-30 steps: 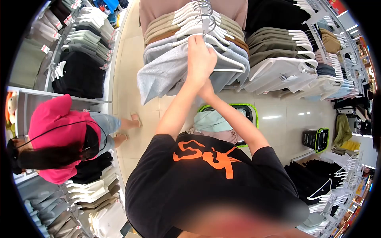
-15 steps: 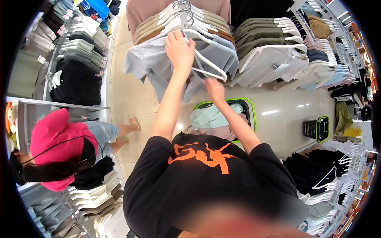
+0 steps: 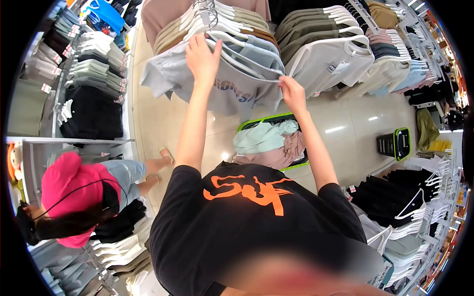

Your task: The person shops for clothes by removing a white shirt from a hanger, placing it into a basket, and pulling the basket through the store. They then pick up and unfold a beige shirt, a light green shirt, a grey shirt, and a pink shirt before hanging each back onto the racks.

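Two hands are up at a crowded rack in the upper middle of the frame. The left hand [image 3: 202, 55] is closed over the top of one grey T-shirt [image 3: 232, 93] with blue lettering, gripping it at the shoulder where its white hanger [image 3: 247, 63] runs. The right hand [image 3: 292, 92], to the right and slightly lower, pinches the same shirt's other shoulder edge with its fingers closed. The shirt hangs spread between the two hands, in front of the other hung shirts.

Below it on the floor, in the middle of the frame, stands one green-rimmed basket [image 3: 261, 120] holding two garments, one mint [image 3: 261, 135] and one dusty pink [image 3: 282, 155]. A second basket [image 3: 391, 146] stands well apart at the right. One other person in a pink top [image 3: 66, 190] is at the lower left.
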Demonstrator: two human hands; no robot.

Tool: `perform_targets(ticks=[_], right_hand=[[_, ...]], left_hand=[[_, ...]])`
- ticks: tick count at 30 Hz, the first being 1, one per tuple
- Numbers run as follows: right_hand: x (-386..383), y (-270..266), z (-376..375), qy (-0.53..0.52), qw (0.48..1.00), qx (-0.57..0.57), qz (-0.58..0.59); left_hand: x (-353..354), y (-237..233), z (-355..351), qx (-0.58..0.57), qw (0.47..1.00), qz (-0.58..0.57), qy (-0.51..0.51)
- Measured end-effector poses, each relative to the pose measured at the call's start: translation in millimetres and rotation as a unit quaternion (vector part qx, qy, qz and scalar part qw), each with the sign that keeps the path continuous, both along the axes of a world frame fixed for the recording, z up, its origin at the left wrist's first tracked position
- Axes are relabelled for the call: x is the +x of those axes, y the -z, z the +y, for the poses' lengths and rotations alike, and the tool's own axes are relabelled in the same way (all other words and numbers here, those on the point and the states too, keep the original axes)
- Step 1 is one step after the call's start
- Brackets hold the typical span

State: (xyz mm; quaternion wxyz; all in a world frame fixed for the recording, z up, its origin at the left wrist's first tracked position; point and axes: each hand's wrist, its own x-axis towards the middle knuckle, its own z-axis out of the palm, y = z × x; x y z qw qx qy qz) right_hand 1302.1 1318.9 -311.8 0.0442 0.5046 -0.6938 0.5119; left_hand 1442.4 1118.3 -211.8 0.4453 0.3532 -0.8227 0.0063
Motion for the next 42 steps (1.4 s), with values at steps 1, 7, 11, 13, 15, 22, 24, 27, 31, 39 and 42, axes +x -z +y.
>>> perform_targets(ticks=[1,7,11,13,15,22,24,27,31,39,42], right_hand=[[4,-15,-6,0.017,0.999,-0.009,0.025],[28,-74,-49,0.005,0.994,0.017,0.108],[30,-59,-68,-0.04,0.985,0.091,0.142],[37,-38,-67,-0.037,0.984,0.106,0.136],[45,-10,-50,-0.018,0.988,0.11,0.106],[107,219,130,0.088,0.93,0.289,-0.21],[144,333,215,0.158,0.848,0.284,-0.419],[194,326,298,0.327,0.662,0.431,-0.519],[216,349,352,0.367,0.659,0.446,-0.482],[183,309,318,0.254,0.793,0.319,-0.452],[188,329,311,0.244,0.762,0.275,-0.533]], left_hand=[[4,-2,2,0.004,1.0,-0.001,0.007],[62,9,-40,0.141,0.989,-0.02,-0.048],[102,51,-66,0.102,0.993,-0.051,0.015],[111,56,-48,0.149,0.985,-0.017,0.086],[119,60,-17,0.195,0.97,0.014,0.147],[205,294,97,0.473,0.833,-0.237,0.159],[227,327,142,0.532,0.646,-0.465,0.289],[261,381,201,0.531,0.627,-0.522,0.231],[237,367,171,0.513,0.692,-0.427,0.276],[216,384,174,0.557,0.696,-0.431,0.138],[211,420,203,0.552,0.636,-0.516,0.158]])
